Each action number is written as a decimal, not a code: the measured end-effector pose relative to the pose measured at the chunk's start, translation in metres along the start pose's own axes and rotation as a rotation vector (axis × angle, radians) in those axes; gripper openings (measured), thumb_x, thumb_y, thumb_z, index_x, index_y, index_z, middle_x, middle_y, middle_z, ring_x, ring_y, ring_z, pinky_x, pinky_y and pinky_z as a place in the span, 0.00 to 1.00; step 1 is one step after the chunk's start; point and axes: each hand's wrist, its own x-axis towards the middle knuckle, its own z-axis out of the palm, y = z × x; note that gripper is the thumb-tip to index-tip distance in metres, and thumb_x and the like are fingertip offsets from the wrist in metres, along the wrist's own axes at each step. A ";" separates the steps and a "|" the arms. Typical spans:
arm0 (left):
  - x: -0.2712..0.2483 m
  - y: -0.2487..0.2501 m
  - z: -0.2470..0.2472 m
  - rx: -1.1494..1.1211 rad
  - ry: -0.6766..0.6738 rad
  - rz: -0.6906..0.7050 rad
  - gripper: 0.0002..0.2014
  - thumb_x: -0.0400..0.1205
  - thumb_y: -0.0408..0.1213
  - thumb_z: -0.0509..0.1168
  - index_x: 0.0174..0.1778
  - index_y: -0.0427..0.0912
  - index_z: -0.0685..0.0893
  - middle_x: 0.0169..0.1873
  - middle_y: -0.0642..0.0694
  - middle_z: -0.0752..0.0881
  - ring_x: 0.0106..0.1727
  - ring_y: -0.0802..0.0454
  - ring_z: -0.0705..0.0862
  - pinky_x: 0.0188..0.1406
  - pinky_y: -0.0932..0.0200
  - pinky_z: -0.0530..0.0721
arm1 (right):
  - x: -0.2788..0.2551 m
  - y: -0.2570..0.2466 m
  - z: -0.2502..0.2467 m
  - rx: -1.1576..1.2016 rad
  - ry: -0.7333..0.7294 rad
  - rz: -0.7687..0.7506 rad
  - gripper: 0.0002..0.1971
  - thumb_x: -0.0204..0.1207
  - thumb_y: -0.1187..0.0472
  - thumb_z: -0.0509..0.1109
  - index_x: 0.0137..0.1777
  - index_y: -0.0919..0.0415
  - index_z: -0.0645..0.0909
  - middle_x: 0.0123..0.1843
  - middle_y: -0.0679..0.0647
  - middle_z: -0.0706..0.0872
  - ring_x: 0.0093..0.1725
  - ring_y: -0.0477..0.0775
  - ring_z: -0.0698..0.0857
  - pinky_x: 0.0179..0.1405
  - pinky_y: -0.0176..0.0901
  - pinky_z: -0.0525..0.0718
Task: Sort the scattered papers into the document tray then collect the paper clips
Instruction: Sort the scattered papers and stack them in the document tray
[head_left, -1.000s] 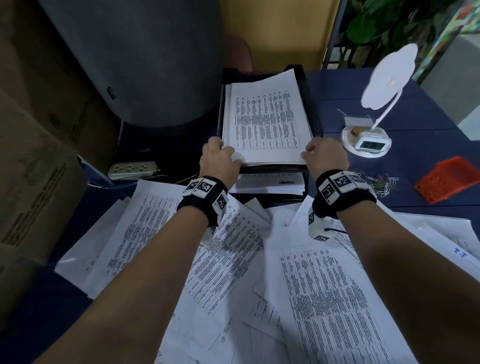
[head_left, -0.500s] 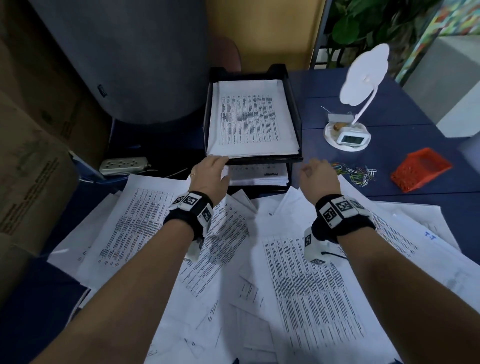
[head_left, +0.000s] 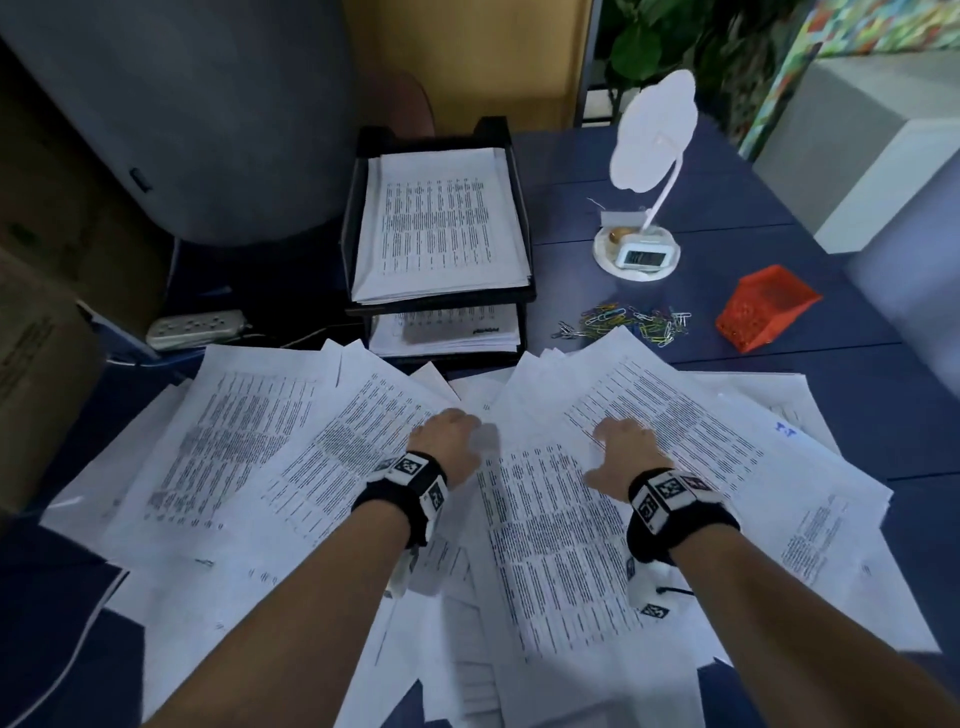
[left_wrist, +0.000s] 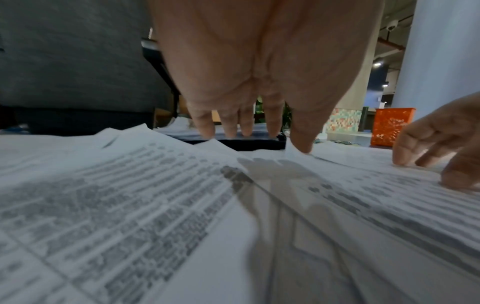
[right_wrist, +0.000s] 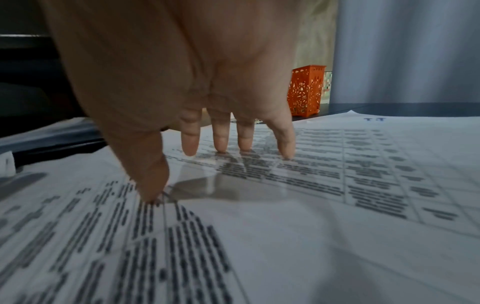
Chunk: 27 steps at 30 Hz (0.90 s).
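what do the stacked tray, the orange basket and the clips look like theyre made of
Document tray: looks like black moulded plastic, dull sheen, thin rigid walls.
Orange basket: probably plastic, uniform bright colour with cut-out lattice walls, seen in the right wrist view.
Paper clips: likely coated wire, thin multicoloured loops; too small to confirm.

Bare forearms, black wristbands on both.
Left wristband (head_left: 410, 486) and right wristband (head_left: 670, 506) carry white blocks with black square-pattern markers; thin black cable (head_left: 675, 591) under right one.

blue handwritten "t-t" on a sheet (head_left: 785, 428) at the pile's right edge; printed txt elsewhere too blurred to read.
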 end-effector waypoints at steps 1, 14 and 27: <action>0.002 0.004 0.004 -0.002 -0.025 0.002 0.26 0.82 0.40 0.62 0.77 0.45 0.68 0.76 0.43 0.68 0.74 0.42 0.70 0.74 0.46 0.69 | 0.000 0.001 0.001 -0.008 0.004 -0.007 0.31 0.70 0.50 0.74 0.70 0.51 0.66 0.70 0.54 0.68 0.71 0.59 0.68 0.65 0.65 0.77; 0.042 0.072 0.016 -0.764 0.050 -0.219 0.30 0.83 0.53 0.61 0.77 0.40 0.66 0.72 0.43 0.75 0.68 0.43 0.76 0.58 0.58 0.73 | 0.002 0.014 -0.012 0.091 -0.006 -0.136 0.09 0.78 0.54 0.63 0.53 0.58 0.74 0.57 0.58 0.79 0.59 0.60 0.79 0.58 0.58 0.83; 0.076 0.064 0.036 -1.015 0.110 -0.290 0.27 0.66 0.71 0.59 0.39 0.47 0.80 0.48 0.39 0.88 0.53 0.36 0.87 0.57 0.39 0.84 | 0.000 0.034 -0.035 0.231 -0.051 -0.103 0.16 0.81 0.59 0.59 0.64 0.63 0.79 0.64 0.58 0.83 0.63 0.59 0.80 0.62 0.47 0.78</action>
